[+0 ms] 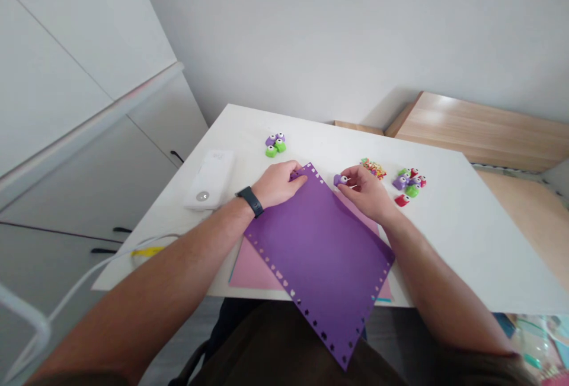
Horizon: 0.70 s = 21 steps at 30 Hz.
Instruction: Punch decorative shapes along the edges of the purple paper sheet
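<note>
Head camera shows me left hand [278, 184] and right hand [367, 193] apart above the white surface [444, 243]. Left hand lies on the top corner of a purple sheet [320, 267] with small holes along its edges, and I cannot tell if it pinches. Right hand closes on a small purple craft punch [340, 180], just beside the sheet. Under the purple sheet lies a pink sheet [253, 267]. I judge the work in hand is at this corner, so the next move calls for steady paper.
</note>
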{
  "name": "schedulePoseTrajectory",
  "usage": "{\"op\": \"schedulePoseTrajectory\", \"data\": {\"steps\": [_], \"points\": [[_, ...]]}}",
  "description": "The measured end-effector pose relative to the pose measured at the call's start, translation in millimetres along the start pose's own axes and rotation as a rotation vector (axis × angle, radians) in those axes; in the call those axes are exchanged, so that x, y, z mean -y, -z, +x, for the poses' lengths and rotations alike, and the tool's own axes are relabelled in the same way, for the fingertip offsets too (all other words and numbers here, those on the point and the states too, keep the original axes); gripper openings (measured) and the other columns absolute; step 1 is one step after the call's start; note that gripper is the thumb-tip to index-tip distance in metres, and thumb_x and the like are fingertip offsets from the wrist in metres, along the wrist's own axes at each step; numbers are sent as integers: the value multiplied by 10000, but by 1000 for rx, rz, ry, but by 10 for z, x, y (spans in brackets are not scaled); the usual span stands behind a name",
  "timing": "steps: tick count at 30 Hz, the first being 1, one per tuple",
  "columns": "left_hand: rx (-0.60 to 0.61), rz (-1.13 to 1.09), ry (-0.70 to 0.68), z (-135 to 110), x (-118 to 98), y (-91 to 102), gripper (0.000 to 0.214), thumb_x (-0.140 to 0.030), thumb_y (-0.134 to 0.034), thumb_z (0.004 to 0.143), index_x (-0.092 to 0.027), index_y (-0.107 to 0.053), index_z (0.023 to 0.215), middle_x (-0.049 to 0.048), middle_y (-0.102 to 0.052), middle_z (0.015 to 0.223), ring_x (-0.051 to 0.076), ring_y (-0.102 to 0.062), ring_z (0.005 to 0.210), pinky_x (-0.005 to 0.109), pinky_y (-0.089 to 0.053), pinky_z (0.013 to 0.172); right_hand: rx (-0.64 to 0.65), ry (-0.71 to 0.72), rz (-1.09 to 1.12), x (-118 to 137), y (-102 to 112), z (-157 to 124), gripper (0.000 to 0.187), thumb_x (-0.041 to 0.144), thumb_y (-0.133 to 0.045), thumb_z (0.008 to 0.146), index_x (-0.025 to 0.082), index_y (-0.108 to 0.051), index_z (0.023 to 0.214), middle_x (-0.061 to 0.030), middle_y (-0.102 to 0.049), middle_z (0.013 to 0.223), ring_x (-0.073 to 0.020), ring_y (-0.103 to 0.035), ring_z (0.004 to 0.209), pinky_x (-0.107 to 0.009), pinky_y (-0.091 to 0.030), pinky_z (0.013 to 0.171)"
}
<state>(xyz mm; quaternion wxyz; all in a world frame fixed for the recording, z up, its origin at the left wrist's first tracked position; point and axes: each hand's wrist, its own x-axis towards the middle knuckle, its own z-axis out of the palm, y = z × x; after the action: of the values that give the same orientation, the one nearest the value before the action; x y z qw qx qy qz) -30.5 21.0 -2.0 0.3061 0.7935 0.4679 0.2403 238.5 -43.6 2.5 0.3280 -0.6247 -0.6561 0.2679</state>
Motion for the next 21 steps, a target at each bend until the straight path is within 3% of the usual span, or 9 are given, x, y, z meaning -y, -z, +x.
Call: {"op": "schedulePoseTrajectory", "data": {"steps": [7, 21], "points": [[4, 13, -1, -13, -20, 18, 276, -448, -622, 967, -209, -735, 1046, 31, -780, 946, 206, -700, 852, 314, -498, 752, -40, -1, -87, -4, -32, -49, 401, 345, -728, 891, 212, -689, 1267, -73, -782, 1060, -202, -741, 858, -380, -604, 819], [-1, 45, -7, -29, -64, 36, 291, -456, -580, 984, -204, -723, 1011, 17, -769, 914, 185, -658, 793, 303, -461, 716, -14, 16, -139, 1, -58, -75, 385, 334, -734, 898, 229, -732, 1268, -67, -788, 1061, -187, -746, 840, -364, -619, 855]]}}
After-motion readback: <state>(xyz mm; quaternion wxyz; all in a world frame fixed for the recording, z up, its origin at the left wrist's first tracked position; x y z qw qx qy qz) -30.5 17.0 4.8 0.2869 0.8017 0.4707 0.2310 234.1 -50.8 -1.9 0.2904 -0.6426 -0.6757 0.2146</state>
